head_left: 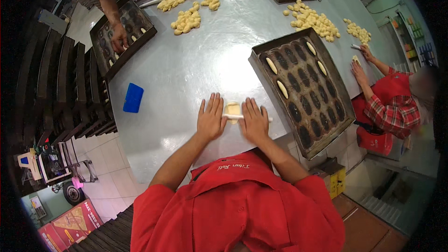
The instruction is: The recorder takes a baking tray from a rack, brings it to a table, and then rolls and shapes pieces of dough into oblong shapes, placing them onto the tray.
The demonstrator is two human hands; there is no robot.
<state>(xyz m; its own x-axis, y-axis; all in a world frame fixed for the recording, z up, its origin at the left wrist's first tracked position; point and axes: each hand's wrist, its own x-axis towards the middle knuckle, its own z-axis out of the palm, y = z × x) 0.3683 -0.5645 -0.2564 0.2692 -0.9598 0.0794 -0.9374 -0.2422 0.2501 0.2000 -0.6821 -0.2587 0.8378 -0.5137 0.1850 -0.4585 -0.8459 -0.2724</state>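
Observation:
My left hand (211,117) and my right hand (255,121) lie flat, fingers stretched forward, near the table's front edge. Beneath them runs a thin white rolling pin (234,117), its right end sticking out past my right hand. Both palms press on the pin without wrapping round it. Between the hands, a small flattened piece of pale dough (233,108) lies under the pin; the hands cover part of its sides. To the right, a dark baking tray (333,128) carries several slim dough rolls (283,89) among rows of dark oval marks.
A blue scraper (133,98) lies left on the metal table (186,60). Dough pieces (315,21) are heaped at the far side. A co-worker's hand (119,37) reaches into another tray (100,30); a person in red (389,98) works at right. Stacked trays (58,70) stand left.

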